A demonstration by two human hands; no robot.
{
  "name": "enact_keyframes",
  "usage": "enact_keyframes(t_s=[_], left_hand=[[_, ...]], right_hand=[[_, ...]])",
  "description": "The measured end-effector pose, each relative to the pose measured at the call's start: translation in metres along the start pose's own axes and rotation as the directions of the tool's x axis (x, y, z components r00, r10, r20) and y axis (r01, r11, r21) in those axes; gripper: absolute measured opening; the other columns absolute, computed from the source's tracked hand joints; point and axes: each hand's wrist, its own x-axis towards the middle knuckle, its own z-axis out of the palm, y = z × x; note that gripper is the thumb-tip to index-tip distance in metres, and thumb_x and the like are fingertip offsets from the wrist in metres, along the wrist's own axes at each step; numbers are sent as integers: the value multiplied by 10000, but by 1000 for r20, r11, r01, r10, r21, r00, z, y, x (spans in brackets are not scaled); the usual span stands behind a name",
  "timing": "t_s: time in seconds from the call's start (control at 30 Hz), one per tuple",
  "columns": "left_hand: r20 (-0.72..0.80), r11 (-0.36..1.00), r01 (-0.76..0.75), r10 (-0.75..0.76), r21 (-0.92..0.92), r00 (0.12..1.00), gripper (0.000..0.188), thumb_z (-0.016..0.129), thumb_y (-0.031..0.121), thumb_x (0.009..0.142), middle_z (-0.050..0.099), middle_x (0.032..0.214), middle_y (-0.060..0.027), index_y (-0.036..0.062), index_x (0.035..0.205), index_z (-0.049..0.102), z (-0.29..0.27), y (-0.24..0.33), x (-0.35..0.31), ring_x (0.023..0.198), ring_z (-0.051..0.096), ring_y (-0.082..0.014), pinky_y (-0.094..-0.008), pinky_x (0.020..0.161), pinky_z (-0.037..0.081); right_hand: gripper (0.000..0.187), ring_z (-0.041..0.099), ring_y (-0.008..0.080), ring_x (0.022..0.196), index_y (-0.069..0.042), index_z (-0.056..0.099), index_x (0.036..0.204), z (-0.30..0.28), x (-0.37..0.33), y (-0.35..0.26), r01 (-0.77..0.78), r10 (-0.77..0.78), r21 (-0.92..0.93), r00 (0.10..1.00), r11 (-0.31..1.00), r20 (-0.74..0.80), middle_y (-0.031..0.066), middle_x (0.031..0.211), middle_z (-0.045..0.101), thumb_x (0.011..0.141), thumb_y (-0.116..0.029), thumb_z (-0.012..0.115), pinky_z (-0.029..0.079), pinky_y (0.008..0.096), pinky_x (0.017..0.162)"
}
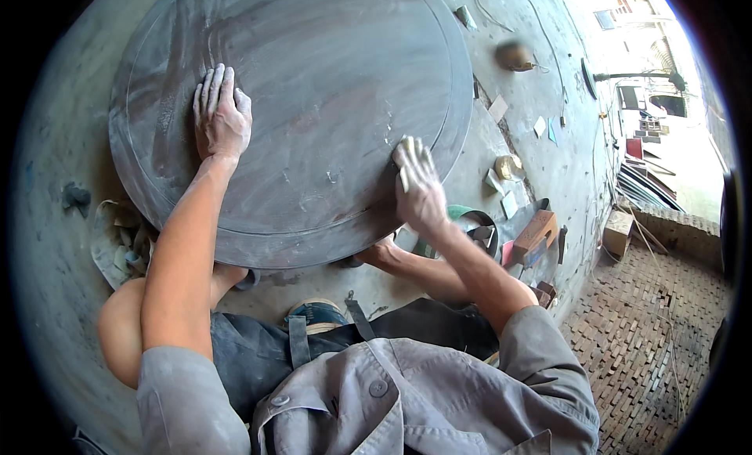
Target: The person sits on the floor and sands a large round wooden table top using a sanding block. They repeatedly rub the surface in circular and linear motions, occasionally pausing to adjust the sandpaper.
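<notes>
A large round tabletop (313, 102), dark grey-brown and streaked with pale dust, lies in front of me. A thin line runs round it just inside its rim. My left hand (222, 120) rests flat on its left part, palm down, fingers stretched out and whitened with dust. Near the right front edge, my right hand (420, 181) lies on the surface with its fingers extended, dusty too and slightly blurred. Nothing shows in either hand, though what lies under the palms is hidden.
On the floor at right are a reddish block (536, 236), a green band (474, 218), a tape roll (509, 168) and paper scraps (499, 108). A blurred brown round object (513, 57) sits farther off. A bag (117, 240) lies at left. Brick paving (650, 322) begins beyond the floor's right edge.
</notes>
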Motion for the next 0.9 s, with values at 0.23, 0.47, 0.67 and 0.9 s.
enact_keyframes(t_s=[0.23,0.47,0.67,0.9], left_hand=[[12,1000,24,-24,-14,1000,422,483,226,1009,576,1464,-114,44,1367,615,-2,4,3,1393,492,-291,-437,1200,326],[15,1000,-8,8,-5,1000,427,484,240,1007,577,1460,-116,50,1367,613,0,2,0,1386,496,-285,-437,1200,326],[-31,1000,10,-10,8,999,397,517,240,989,616,1416,-109,54,1309,661,0,5,1,1343,540,-281,-442,1181,357],[-40,1000,0,1,12,999,397,513,232,991,627,1401,-116,42,1305,664,3,7,3,1336,548,-280,-438,1179,361]], right_hand=[[491,368,489,1442,175,495,1352,2,28,15,-61,54,-276,998,959,-31,366,1495,420,936,-84,511,263,519,1230],[544,399,493,1422,138,519,1349,-12,8,44,-89,72,-140,990,986,-124,333,1451,489,830,-22,537,273,546,1222],[659,399,454,1441,96,477,1417,11,-26,-63,98,-108,137,991,986,72,292,1512,448,783,-39,599,273,516,1241],[546,384,472,1434,122,543,1321,22,-34,-38,48,-46,-65,999,997,27,333,1498,429,803,-45,582,248,545,1237]])
